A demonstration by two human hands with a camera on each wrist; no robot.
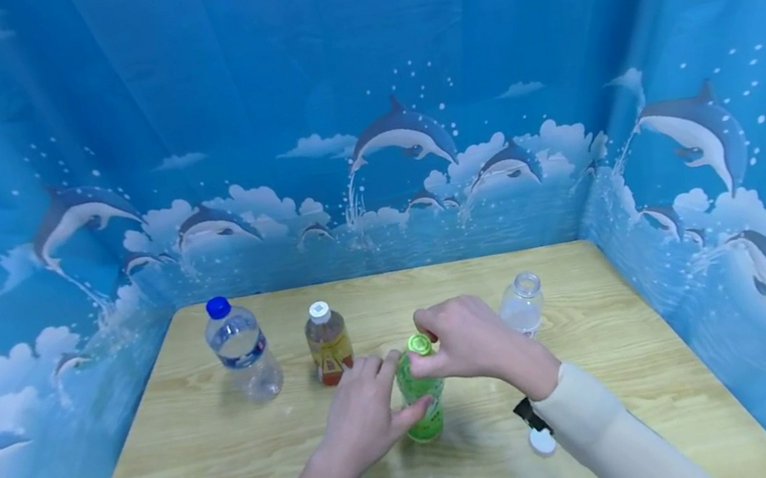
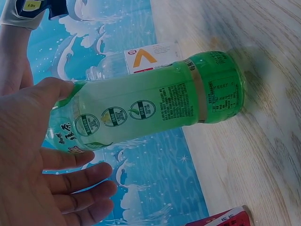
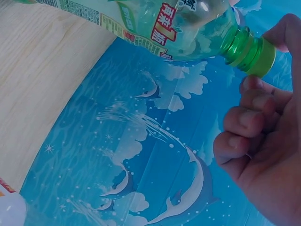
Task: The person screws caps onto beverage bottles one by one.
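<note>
Wooden table [image 1: 201, 472]: green bottle [image 1: 423, 401] stood upright; left hand [image 1: 367, 419] gripped its body, right hand [image 1: 471, 338] pinched green cap [image 1: 419, 343] above.

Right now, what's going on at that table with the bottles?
A person stands a green bottle on the wooden table. The left hand steadies its body, and the right hand pinches its green cap. Behind stand a water bottle with a blue cap, a brown drink bottle and an uncapped clear bottle. A white cap lies near the right sleeve.

head view overhead, wrist views close on green bottle [image 1: 423, 401]
</note>
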